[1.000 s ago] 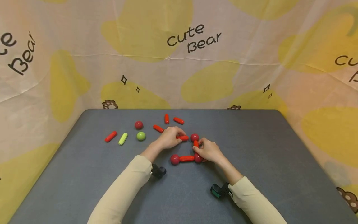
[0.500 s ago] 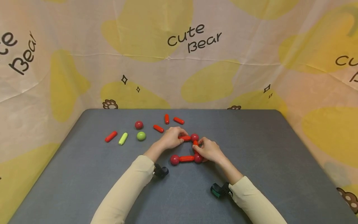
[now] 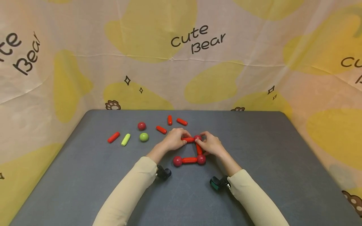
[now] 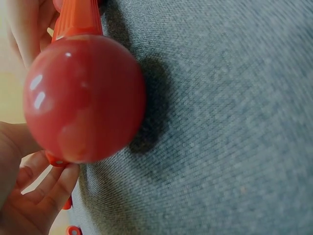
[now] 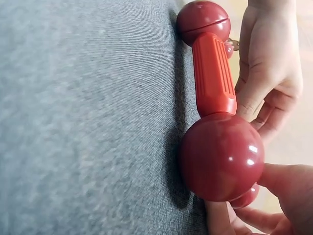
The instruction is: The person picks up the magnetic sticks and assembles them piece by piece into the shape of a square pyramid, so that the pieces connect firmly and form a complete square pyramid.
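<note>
Red rods and dark red balls form an open-sided frame on the table. My left hand (image 3: 173, 139) pinches the far red rod (image 3: 189, 139), whose right end meets the far ball (image 3: 198, 137). Thumb and fingers of my right hand (image 3: 212, 145) grip that ball. A second rod (image 3: 199, 149) runs from it to the near right ball (image 3: 201, 159). Along the front, another rod (image 3: 189, 160) joins this to the near left ball (image 3: 177, 161). That left ball (image 4: 85, 98) looms large in the left wrist view, partly covering the left hand (image 4: 36, 196).
Several loose red rods (image 3: 161, 129) lie behind and left of the left hand. Farther left are a loose red ball (image 3: 141, 126), a green ball (image 3: 144, 137) and a yellow-green rod (image 3: 125, 139). A printed cloth (image 3: 158, 72) rises behind the grey table (image 3: 254, 141).
The left hand's rod has moved right until its end meets the far ball. My right hand has shifted from the side rod up to that ball.
</note>
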Demonstrator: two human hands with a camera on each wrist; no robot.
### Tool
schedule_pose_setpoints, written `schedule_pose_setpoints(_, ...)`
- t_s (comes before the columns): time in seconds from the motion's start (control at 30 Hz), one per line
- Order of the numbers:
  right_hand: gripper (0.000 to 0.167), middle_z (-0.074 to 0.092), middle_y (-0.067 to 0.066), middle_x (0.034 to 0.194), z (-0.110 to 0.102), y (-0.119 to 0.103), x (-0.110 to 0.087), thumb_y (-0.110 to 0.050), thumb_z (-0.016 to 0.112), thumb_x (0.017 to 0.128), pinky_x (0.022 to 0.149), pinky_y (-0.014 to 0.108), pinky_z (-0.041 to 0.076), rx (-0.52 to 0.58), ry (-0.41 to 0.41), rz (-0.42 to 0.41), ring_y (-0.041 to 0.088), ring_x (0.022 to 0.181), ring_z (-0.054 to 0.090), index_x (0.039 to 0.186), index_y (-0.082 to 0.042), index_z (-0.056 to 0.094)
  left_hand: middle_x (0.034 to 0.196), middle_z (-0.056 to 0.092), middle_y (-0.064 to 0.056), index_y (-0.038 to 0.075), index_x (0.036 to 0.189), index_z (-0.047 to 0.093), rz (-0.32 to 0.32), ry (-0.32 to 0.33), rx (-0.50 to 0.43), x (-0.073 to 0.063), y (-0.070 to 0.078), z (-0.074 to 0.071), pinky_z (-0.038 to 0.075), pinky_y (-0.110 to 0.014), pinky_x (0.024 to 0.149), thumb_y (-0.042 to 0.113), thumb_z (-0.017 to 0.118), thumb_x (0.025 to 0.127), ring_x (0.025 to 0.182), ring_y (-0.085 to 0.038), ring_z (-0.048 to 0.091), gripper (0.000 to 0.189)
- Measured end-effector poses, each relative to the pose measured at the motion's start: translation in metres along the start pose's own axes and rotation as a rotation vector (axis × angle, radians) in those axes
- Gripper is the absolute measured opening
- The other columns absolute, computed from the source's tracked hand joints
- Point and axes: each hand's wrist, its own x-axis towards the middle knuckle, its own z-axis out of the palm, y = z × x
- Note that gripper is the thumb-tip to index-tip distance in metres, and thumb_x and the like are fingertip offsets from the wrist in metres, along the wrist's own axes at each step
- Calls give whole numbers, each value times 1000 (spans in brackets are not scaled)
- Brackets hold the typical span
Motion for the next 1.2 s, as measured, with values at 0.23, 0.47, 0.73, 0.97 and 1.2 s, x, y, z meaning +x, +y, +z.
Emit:
schedule_pose_setpoints(0.23,41,58,5,70,4,0,5,-29,59,88,45,27,47,-16,0,-1,12,43,59,120,-3,52,96,65,-3,14,101,70,-8,-1,-8,0,0,-1,48,-34,79,6,65,80,90,-17,60,23)
schedule_pose_setpoints(0.47,41,59,5,72,5,0,6,-29,60,88,45,26,47,-36,13,-7,11,43,58,119,-2,53,98,66,-1,12,101,69,7,26,-39,-4,-4,-13,49,-31,75,8,68,80,88,-15,62,22)
schedule_pose_setpoints(0.73,41,56,5,71,5,-1,4,-28,60,88,44,26,48,-19,14,1,11,43,58,119,-2,52,102,64,-3,10,105,68,-1,88,-57,-26,-15,-41,47,-37,80,11,67,80,93,-21,60,24)
schedule_pose_setpoints(0.97,41,56,5,71,5,0,4,-28,60,88,44,26,47,-19,10,0,10,42,57,119,-2,52,103,63,-4,10,104,67,-28,189,-82,-47,-30,-60,48,-38,78,11,69,79,93,-26,62,25)
schedule_pose_setpoints(1.2,41,54,4,67,6,1,4,-28,60,88,42,25,45,-21,21,-13,10,42,55,118,-1,52,108,64,-6,11,104,67,-110,318,-172,-65,-50,-72,48,-42,83,14,71,79,100,-30,58,26)
